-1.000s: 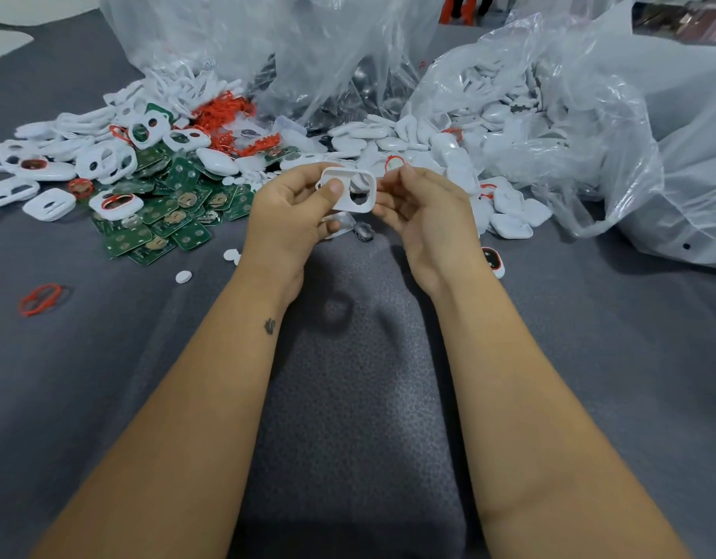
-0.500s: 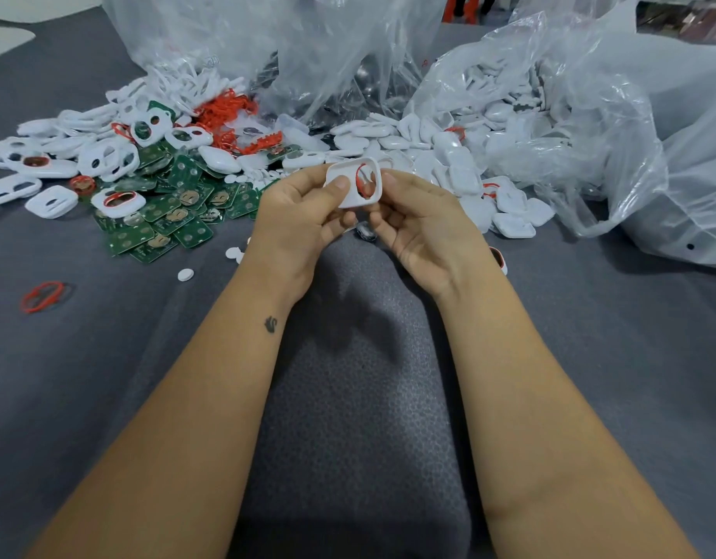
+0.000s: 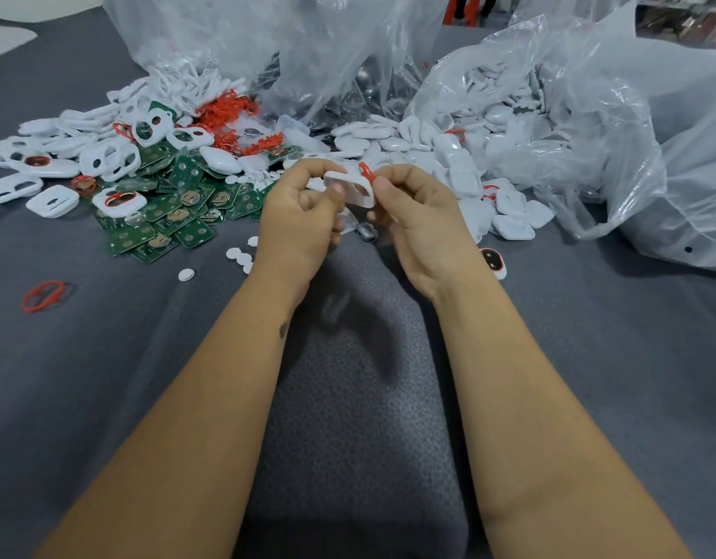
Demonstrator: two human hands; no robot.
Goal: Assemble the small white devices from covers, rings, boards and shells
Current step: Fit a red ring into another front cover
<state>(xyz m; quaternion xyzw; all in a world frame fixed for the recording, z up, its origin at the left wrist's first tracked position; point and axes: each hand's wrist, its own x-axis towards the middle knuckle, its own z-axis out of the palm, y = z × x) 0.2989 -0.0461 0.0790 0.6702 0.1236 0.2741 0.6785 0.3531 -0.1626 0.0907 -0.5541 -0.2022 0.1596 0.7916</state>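
Both hands hold one white cover [image 3: 353, 188] with oval openings above the grey cloth. My left hand [image 3: 297, 219] pinches its left side with thumb and curled fingers. My right hand [image 3: 420, 219] grips its right side, and its fingertips press a red ring [image 3: 365, 171] at the cover's top edge. To the left lie green boards [image 3: 174, 215], white covers [image 3: 110, 155] and a heap of red rings [image 3: 227, 110]. White shells [image 3: 505, 203] are piled to the right.
Clear plastic bags [image 3: 590, 115] stand behind and to the right, one spilling shells. A loose red ring [image 3: 43, 295] lies far left on the cloth. Small white discs [image 3: 239, 256] are scattered near my left wrist. A part with a red ring in it [image 3: 492, 261] lies beside my right wrist.
The cover has tilted from facing me to lying flatter between my hands. The red ring moved from inside the opening up to the cover's top edge under my right fingertips.
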